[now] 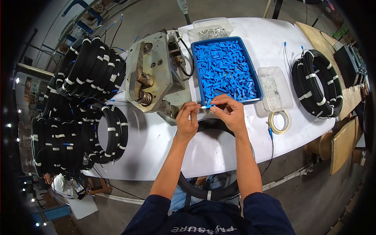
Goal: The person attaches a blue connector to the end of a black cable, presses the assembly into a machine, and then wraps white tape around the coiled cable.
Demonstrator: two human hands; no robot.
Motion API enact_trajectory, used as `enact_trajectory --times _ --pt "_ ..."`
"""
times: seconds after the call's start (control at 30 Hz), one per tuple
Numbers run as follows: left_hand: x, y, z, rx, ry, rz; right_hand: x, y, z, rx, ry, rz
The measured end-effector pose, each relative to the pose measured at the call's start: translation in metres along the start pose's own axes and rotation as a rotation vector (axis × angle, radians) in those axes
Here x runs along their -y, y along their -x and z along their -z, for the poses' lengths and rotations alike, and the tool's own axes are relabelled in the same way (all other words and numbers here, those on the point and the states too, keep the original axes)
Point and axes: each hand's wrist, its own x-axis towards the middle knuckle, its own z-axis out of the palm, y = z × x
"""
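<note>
Blue and white, small: one blue-and-white connector (208,106), held just below the near edge of the blue tray (260,94), at the centre of the frame. Long axis: roughly level, left to right across the frame, bridging your two hands. Your left hand (187,119), left of the piece: grip pinched, thumb and fingertips at the white end. Your right hand (231,112), right of it: grip likewise pinched, at the blue end. Neither hand is nearer; both touch. Whether the white and blue parts are joined, you cannot tell from here. Further items on your white tabletop (156,152): loose blue pieces (225,66), filling the tray; metal fixture (156,82), left of the tray; clear box (288,102) of small parts, right of it; tape roll (277,131), just below that box; black cable coil (335,86), upper right. Another coil (231,194) lies against your lap, lower centre.
</note>
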Motion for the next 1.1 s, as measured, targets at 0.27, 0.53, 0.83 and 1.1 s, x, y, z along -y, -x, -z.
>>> enact_trajectory --times 0.27,0.53,0.83,1.1 --pt "-0.004 -0.001 0.001 0.053 0.000 0.083 -0.003 -0.002 -0.004 -0.019 -0.097 0.037" --pt "-0.005 -0.002 0.001 0.110 0.031 0.105 0.001 -0.002 -0.006 -0.064 -0.066 -0.006" --pt "-0.001 0.002 0.000 0.142 0.035 0.145 -0.002 0.001 -0.017 -0.034 0.040 -0.107" --pt "0.013 0.005 0.000 0.150 0.140 0.166 -0.008 -0.001 -0.022 0.015 0.094 0.010"
